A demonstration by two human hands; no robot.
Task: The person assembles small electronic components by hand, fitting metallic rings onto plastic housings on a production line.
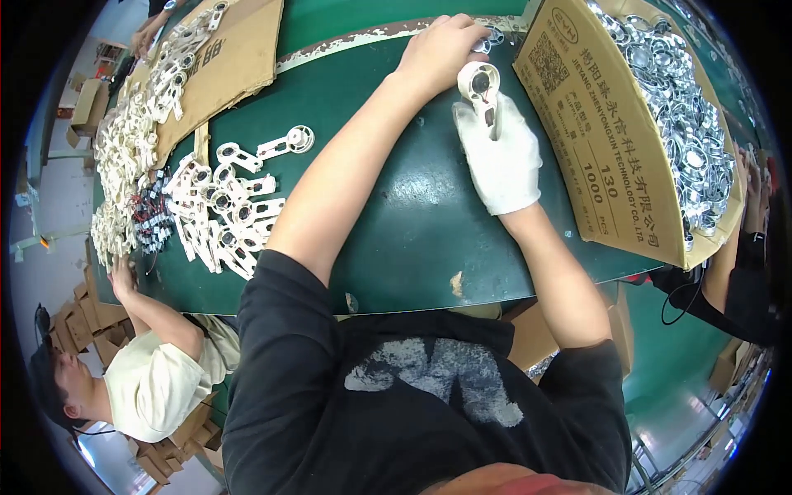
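My right hand (503,165), in a white glove, is closed around the handle of a white plastic piece that looks like a small handheld fan body (478,80). Its round head, with a dark centre, points away from me. Just beyond that head, my bare left hand (445,51) has its fingers curled together against a shiny silver ring (495,36). The fingertips are partly hidden, but they seem to pinch the ring's edge. Left of my left forearm, several similar white fan bodies (221,200) lie loosely heaped on the green table (404,235).
At right stands a cardboard box (590,136) full of silver rings (681,115). A large pile of white parts (124,157), small wired parts (151,216) and a cardboard sheet (235,62) cover the far left. A co-worker (161,371) sits at left; other people's arms show at the edges.
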